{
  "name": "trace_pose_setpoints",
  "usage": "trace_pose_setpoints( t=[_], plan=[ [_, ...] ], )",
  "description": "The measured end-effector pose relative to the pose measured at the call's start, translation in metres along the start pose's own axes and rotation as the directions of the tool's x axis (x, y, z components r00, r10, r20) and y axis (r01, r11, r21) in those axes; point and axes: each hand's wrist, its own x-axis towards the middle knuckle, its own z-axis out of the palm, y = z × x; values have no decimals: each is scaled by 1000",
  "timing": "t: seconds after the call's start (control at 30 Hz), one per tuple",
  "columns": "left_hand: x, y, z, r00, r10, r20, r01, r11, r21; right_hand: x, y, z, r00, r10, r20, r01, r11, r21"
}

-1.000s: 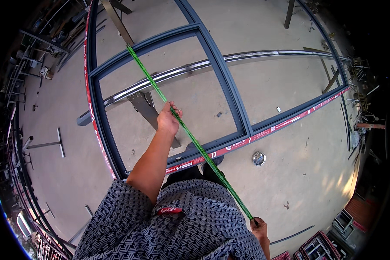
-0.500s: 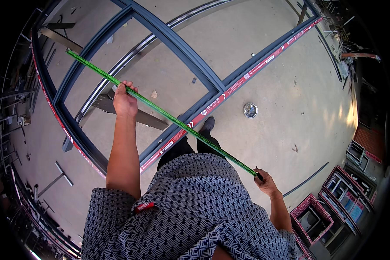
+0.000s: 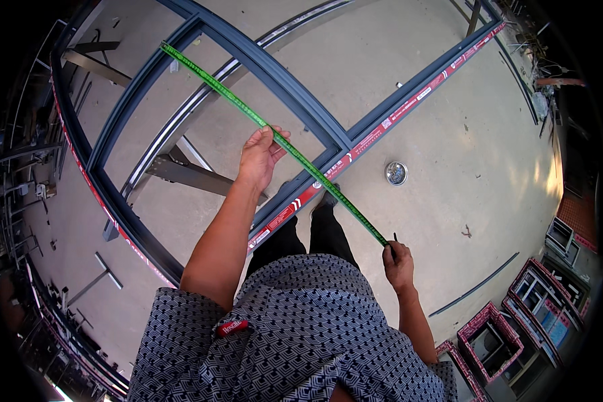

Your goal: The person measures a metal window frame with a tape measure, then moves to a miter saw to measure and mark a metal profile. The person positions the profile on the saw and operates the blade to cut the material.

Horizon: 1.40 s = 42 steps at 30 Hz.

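Observation:
A long green measuring tape [image 3: 328, 185] stretches straight and slanting in front of me, over a dark grey metal window frame [image 3: 275, 74]. Partway along the tape, my left hand [image 3: 257, 155] pinches the blade between thumb and fingers. At its near right end my right hand [image 3: 398, 264] is closed around the dark tape case, most of which the fingers hide. The far tip of the tape lies over the upper left bar of the frame's inner section; whether it touches the metal I cannot tell. Red and white protective film runs along the frame's near edge.
Brown metal supports [image 3: 187, 177] stand under the frame. A round metal bowl [image 3: 396, 173] holding small pieces is on the concrete floor to the right. Pink-wrapped frames [image 3: 490, 342] are stacked at the lower right. A T-shaped metal piece [image 3: 107, 269] and racks lie left.
My left hand has moved right, and the tape's far tip has shifted right and up across the frame. The right hand has come slightly left and up, still holding the case.

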Motion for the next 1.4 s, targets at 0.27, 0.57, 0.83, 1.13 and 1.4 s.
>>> trace_pose_setpoints(
  t=[0.27,0.57,0.83,1.13,1.4],
  plan=[
    [34,-1,19,994,-71,88,61,992,110,23,-19,14,994,42,-96,-49,996,-69],
    [68,5,33,988,-94,121,79,989,123,37,-32,23,968,-16,-252,-34,981,-193],
    [75,7,32,983,-111,147,95,990,106,39,-33,26,961,-27,-274,-27,981,-190],
    [82,7,28,976,-97,194,72,989,130,43,-35,24,953,-8,-301,-40,987,-154],
    [69,-7,22,968,-153,197,93,954,285,53,-39,19,952,26,-305,-70,989,-134]
  ],
)
